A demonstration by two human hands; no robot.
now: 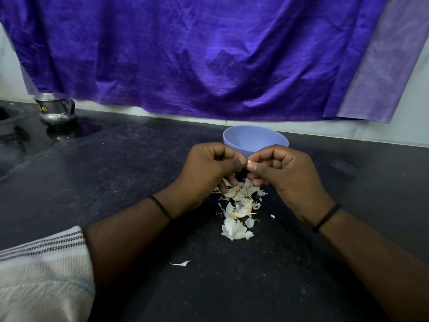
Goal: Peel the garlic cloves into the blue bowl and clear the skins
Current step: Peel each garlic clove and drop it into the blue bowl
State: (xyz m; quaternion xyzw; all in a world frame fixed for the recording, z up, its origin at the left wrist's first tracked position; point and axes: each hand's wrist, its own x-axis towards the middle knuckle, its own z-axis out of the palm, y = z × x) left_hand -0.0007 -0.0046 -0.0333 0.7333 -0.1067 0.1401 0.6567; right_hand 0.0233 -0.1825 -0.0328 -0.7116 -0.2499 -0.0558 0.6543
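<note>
A small garlic clove point(249, 162) is pinched between the fingertips of my left hand point(206, 173) and my right hand point(285, 175), which meet just in front of the blue bowl point(255, 140). Most of the clove is hidden by the fingers. Below my hands a pile of white garlic skins point(239, 210) with a few cloves mixed in lies on the black counter point(139, 170). One stray skin point(180, 263) lies nearer to me. The bowl's inside is mostly hidden from this angle.
A steel jug point(55, 110) stands at the back left of the counter, beside a dark sink edge point(7, 119). A purple cloth point(209, 54) hangs along the wall behind the bowl. A striped sleeve point(44, 273) fills the lower left.
</note>
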